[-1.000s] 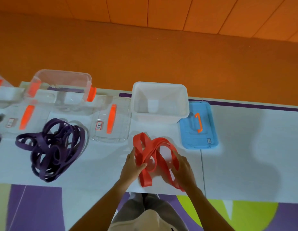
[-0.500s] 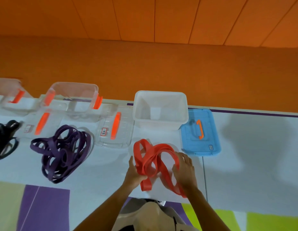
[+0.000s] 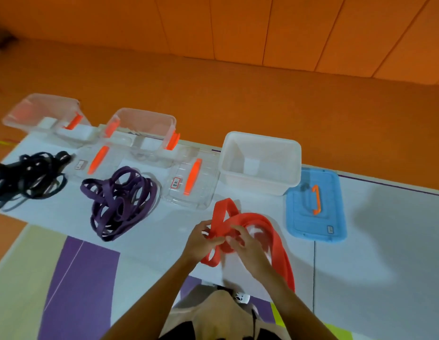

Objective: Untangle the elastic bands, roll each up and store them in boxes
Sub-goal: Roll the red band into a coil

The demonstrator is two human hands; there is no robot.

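White box: the white box [image 3: 253,187] stands open at the far edge of the mat [image 3: 375,244], right of centre; a pale square shows on its floor.
Blue lid: the blue lid [image 3: 297,218] lies flat just right of the white box, orange handle up.
Clear boxes: the left clear box [image 3: 29,114] and the mid clear box [image 3: 144,123] stand open along the far edge, orange clips on their sides. You cannot tell what the white patches seen through their walls are.
Clear lids: the left clear lid [image 3: 115,153] and the right clear lid [image 3: 204,192] each lie flat just near of a clear box.
Other bands: black bands [image 3: 27,177] lie tangled at the far left, and purple bands [image 3: 120,202] lie tangled between the two clear lids.
Red band: the red band [image 3: 260,218] lies on the mat near of the white box, knotted between your hands. One loop stands up toward the box and a long run trails near and right past your right wrist.
Left hand: your left hand [image 3: 201,241] grips the red band at the knot, fingers curled round it.
Right hand: your right hand [image 3: 247,249] pinches the same knot from the right, fingers bent onto the band.
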